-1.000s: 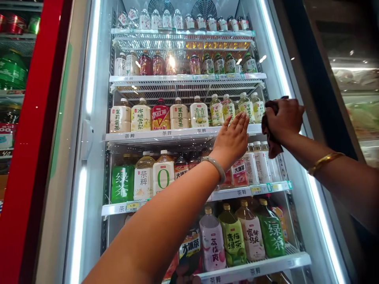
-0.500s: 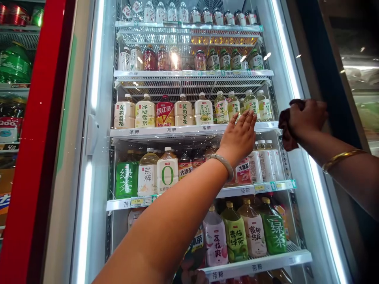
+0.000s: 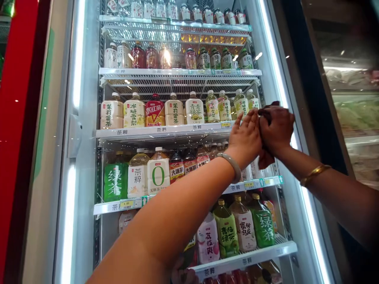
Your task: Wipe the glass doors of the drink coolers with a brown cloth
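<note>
My left hand [image 3: 245,136] lies flat against the glass door of a drinks fridge, fingers stretched out and pointing up, with a pale bangle [image 3: 232,165] on the wrist. Right beside it, my right hand [image 3: 277,130] presses a dark brown cloth [image 3: 266,159] against the glass, its fingers closed over the cloth. Part of the cloth hangs below that hand and a bit shows above it. A gold bracelet [image 3: 315,173] circles the right wrist. The two hands look to be touching or nearly so. Behind the glass, the hands cover some bottles.
Shelves hold rows of bottled drinks, among them a green bottle [image 3: 116,179] and a white-labelled bottle [image 3: 158,171]. A lit strip [image 3: 68,221] runs along the door's left side, near a door fitting [image 3: 74,134]. A red panel [image 3: 22,118] stands farther left.
My right hand has moved left with the cloth, from the fridge's right edge to beside my left hand. The left hand stays on the glass. The view has shifted slightly right.
</note>
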The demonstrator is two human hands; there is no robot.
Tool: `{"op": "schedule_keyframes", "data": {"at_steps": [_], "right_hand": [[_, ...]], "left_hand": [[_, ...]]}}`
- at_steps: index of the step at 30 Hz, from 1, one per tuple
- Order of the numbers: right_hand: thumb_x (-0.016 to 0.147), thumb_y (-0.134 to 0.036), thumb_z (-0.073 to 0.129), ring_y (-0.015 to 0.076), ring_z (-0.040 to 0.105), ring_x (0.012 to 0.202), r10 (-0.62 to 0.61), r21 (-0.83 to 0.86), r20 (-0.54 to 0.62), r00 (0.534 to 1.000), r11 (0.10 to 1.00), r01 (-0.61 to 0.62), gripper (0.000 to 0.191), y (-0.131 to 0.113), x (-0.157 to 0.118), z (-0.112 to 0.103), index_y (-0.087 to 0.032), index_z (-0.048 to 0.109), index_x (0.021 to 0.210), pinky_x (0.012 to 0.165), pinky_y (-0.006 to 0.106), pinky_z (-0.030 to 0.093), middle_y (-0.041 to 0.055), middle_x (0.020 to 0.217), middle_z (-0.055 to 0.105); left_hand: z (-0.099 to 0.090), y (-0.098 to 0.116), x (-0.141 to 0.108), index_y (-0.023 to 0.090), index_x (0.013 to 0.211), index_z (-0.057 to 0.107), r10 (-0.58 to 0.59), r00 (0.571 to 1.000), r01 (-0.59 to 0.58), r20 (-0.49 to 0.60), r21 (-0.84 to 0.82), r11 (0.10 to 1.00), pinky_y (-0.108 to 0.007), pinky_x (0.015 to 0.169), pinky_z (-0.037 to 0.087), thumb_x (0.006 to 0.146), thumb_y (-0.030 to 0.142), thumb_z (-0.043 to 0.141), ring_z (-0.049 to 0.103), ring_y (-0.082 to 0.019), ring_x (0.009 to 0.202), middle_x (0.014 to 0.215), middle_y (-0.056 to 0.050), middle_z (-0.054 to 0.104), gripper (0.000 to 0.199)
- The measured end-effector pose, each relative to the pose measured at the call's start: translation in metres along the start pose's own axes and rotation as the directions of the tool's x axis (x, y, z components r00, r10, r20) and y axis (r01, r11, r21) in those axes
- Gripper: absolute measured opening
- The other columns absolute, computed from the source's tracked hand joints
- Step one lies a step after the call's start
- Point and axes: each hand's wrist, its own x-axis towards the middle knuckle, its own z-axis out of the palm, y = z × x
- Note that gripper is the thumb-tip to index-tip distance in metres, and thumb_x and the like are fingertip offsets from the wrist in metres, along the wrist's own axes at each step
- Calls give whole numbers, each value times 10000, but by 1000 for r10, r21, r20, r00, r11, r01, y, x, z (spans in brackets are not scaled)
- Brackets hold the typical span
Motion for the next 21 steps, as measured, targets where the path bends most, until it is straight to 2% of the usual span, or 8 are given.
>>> {"op": "schedule_keyframes", "data": {"at_steps": [2, 5, 8, 11, 14, 16, 18, 21], "right_hand": [[1004, -389, 504, 231, 536, 1361, -79, 48, 49, 996, 996, 77, 358, 3, -14, -8, -239, 676, 1279, 1222, 416, 340, 111, 1407, 666], [961, -386, 558, 233, 541, 1373, -95, 75, 101, 990, 993, 88, 342, 32, -26, -26, -234, 713, 1226, 1214, 394, 349, 108, 1415, 671], [964, -395, 519, 330, 535, 1362, 49, 32, 68, 996, 998, -51, 415, 60, -13, -30, -128, 722, 1209, 1176, 527, 366, 235, 1361, 660], [985, -427, 481, 410, 500, 1368, 165, -6, -7, 986, 986, -165, 523, 55, -3, -20, -31, 674, 1267, 1129, 640, 356, 340, 1357, 599], [1008, -437, 461, 290, 517, 1392, 36, 26, 47, 998, 999, -37, 430, 37, -27, -20, -197, 687, 1284, 1207, 508, 341, 169, 1392, 650], [962, -472, 536, 251, 533, 1396, -74, 53, 102, 992, 996, 69, 409, 40, -55, -30, -254, 693, 1270, 1217, 431, 360, 102, 1451, 640], [921, -469, 564, 261, 559, 1378, -147, 60, 157, 977, 989, 139, 373, 59, -76, -42, -267, 715, 1196, 1186, 429, 406, 91, 1432, 659], [951, -423, 466, 359, 560, 1338, -11, -42, 67, 998, 999, 13, 442, 94, -70, -47, -159, 684, 1231, 1114, 575, 435, 233, 1374, 647]], "left_hand": [[6, 13, 0, 11, 1633, 357, 44, 997, -43, -64, 17, 999, -422, 1372, 221, 1030, 167, 236, 250, -246, 1646, 1751, -107, 309, 634], [17, 21, -7, 13, 1630, 360, 138, 987, -134, -80, 51, 990, -423, 1366, 250, 1051, 201, 239, 298, -249, 1630, 1728, -115, 367, 621], [25, 22, -12, 12, 1623, 375, 194, 978, -188, -77, 76, 979, -438, 1371, 247, 1056, 224, 268, 312, -253, 1626, 1714, -121, 396, 615], [28, 22, -12, 19, 1623, 382, 176, 981, -171, -80, 70, 983, -443, 1375, 249, 1053, 227, 285, 318, -253, 1624, 1717, -122, 391, 614], [30, 23, -11, 14, 1619, 389, 178, 980, -173, -94, 55, 983, -442, 1377, 250, 1058, 225, 270, 320, -258, 1623, 1712, -123, 399, 610], [30, 23, -12, 8, 1616, 389, 178, 979, -174, -99, 48, 984, -446, 1374, 254, 1061, 222, 261, 319, -263, 1622, 1709, -126, 404, 608], [30, 23, -12, 4, 1617, 379, 174, 980, -171, -96, 45, 984, -443, 1372, 251, 1060, 211, 263, 319, -260, 1622, 1711, -128, 401, 606], [28, 22, -13, 8, 1622, 367, 174, 982, -170, -79, 46, 984, -436, 1373, 248, 1057, 205, 269, 320, -248, 1622, 1718, -121, 391, 606]]}}
